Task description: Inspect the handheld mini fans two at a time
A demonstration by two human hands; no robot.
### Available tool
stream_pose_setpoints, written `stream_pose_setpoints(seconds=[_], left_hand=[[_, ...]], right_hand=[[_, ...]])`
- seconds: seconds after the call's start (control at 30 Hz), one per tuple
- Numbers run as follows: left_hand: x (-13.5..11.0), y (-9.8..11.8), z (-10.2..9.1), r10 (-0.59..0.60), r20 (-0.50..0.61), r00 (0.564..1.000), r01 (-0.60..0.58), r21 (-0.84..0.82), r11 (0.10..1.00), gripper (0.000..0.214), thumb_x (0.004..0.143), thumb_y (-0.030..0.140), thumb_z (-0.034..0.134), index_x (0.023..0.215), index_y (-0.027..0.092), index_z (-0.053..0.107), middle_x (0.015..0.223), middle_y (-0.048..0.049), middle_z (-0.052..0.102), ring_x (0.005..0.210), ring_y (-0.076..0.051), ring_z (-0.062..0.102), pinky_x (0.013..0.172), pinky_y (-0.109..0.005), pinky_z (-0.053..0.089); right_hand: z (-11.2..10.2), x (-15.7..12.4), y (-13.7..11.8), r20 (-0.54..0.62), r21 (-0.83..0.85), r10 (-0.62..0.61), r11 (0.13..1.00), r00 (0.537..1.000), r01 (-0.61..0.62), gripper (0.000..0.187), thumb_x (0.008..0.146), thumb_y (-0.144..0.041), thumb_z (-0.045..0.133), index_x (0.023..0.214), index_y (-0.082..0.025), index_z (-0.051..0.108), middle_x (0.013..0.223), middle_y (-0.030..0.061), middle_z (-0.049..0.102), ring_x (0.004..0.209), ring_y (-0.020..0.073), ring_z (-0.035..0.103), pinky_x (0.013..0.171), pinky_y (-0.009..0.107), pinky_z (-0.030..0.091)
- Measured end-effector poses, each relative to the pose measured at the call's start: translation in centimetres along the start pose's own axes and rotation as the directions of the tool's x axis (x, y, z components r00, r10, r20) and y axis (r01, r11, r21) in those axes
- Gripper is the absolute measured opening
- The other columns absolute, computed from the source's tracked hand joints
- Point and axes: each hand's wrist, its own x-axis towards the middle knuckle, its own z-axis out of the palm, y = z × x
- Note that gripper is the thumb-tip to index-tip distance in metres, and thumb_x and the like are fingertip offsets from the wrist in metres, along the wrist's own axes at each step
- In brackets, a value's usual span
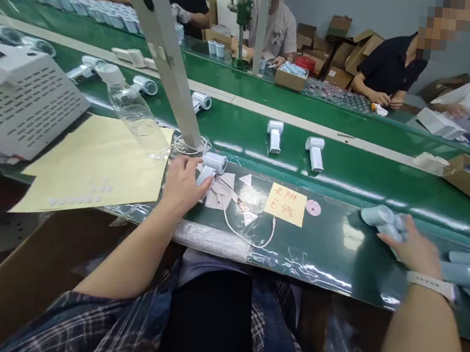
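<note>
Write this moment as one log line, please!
left hand: holding white device | right hand: touching blue device | note: on bench, between hands | cable: beside note

The person's left hand (182, 186) holds a white handheld device (214, 162) over the green surface (315, 251), near a white cable (273, 225) and yellow note (285, 205); the right hand (418, 250) grasps a pale-blue device (393, 230) beside other pale-blue pieces (462, 274).

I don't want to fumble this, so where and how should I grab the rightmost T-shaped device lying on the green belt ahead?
Probably best to take the device by its slim handle, coming from your near side: the handle end points toward you, while the wide head lies at the far end.
</note>
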Motion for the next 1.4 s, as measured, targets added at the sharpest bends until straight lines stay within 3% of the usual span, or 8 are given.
stream_pose_setpoints(seconds=[0.2,0.43,0.63,0.87,0.97,1.07,1.27,1.4], left_hand=[[0.3,-0.3,0.7,-0.147,0.33,0.933,0.135,0.059,0.989,0.058,0.094,0.051,0.068,0.138,0.014,0.062,0.135,-0.0198,0.073,0.13,-0.043,0.068,0.11,-0.054,0.054],[-0.2,-0.9,0.5,-0.186,0.274,0.944,0.211,-0.062,0.976,0.044,0.103,0.045,0.057,0.136,0.016,0.06,0.136,-0.0172,0.073,0.124,-0.035,0.073,0.104,-0.045,0.056],[0.2,-2.0,1.2,-0.213,0.162,0.963,0.24,-0.166,0.957,0.041,0.094,0.039,0.071,0.127,0.017,0.061,0.135,-0.0151,0.069,0.128,-0.032,0.069,0.111,-0.045,0.055],[-1.8,0.2,1.1,-0.069,-0.022,0.997,0.052,-0.437,0.898,0.043,0.094,0.046,0.073,0.127,0.021,0.063,0.148,-0.0178,0.059,0.15,-0.035,0.05,0.134,-0.058,0.033],[-3.8,3.9,1.6,0.139,0.113,0.984,0.049,-0.915,0.4,0.077,0.083,0.081,0.074,0.131,0.022,0.061,0.144,-0.0178,0.067,0.142,-0.035,0.061,0.123,-0.055,0.048],[-5.4,7.6,2.4,0.183,0.295,0.938,0.321,-0.938,-0.13,0.093,0.075,0.094,0.071,0.134,0.022,0.061,0.143,-0.0179,0.071,0.137,-0.035,0.067,0.113,-0.049,0.057],[-7.2,10.0,3.7,0.138,0.539,0.831,0.555,-0.787,-0.271,0.091,0.073,0.091,0.077,0.124,0.016,0.071,0.125,-0.0171,0.081,0.123,-0.035,0.077,0.108,-0.045,0.063],[-7.3,9.7,3.8,0.056,0.66,0.749,0.633,-0.687,-0.357,0.079,0.101,0.084,0.043,0.125,0.014,0.073,0.126,-0.0184,0.081,0.128,-0.032,0.076,0.114,-0.046,0.061]], right_hand=[[3.4,2.7,-9.3,-0.158,0.044,-0.128,0.99,0.979,0.136,0.051,0.074,-0.049,0.091,0.115,-0.024,0.074,0.165,0.0325,0.044,0.16,0.0527,0.033,0.12,0.078,0.022],[16.8,3.2,-27.9,0.168,0.037,-0.144,0.99,0.975,0.14,0.037,0.106,-0.045,0.07,0.134,-0.02,0.07,0.145,0.0123,0.066,0.128,0.0282,0.066,0.111,0.053,0.057],[19.3,-1.2,-34.9,0.253,0.059,-0.232,0.973,0.939,0.224,0.044,0.103,-0.047,0.073,0.137,-0.02,0.068,0.152,0.0133,0.061,0.136,0.0317,0.061,0.116,0.058,0.052],[10.9,-6.0,-31.4,0.46,0.349,-0.55,0.834,0.697,0.428,0.04,0.101,-0.049,0.061,0.106,-0.014,0.079,0.095,0.0081,0.074,0.088,0.0252,0.069,0.082,0.04,0.058],[7.5,-11.8,-27.8,0.395,0.475,-0.705,0.705,0.589,0.526,0.049,0.087,-0.058,0.074,0.117,-0.021,0.081,0.124,0.0117,0.074,0.11,0.0344,0.069,0.097,0.048,0.059],[6.0,-17.8,-24.8,0.18,0.466,-0.834,0.539,0.521,0.702,0.062,0.087,-0.069,0.074,0.126,-0.022,0.08,0.163,0.0201,0.05,0.145,0.0478,0.052,0.118,0.069,0.047],[5.4,-20.9,-19.9,0.184,0.546,-0.822,0.542,0.54,0.639,0.071,0.092,-0.081,0.064,0.127,-0.021,0.08,0.168,0.0232,0.048,0.153,0.0506,0.046,0.122,0.074,0.042],[6.8,-19.1,-17.6,0.25,0.685,-0.698,0.617,0.671,0.386,0.061,0.108,-0.07,0.038,0.127,-0.022,0.07,0.096,0.0125,0.076,0.1,0.0336,0.076,0.091,0.054,0.063]])
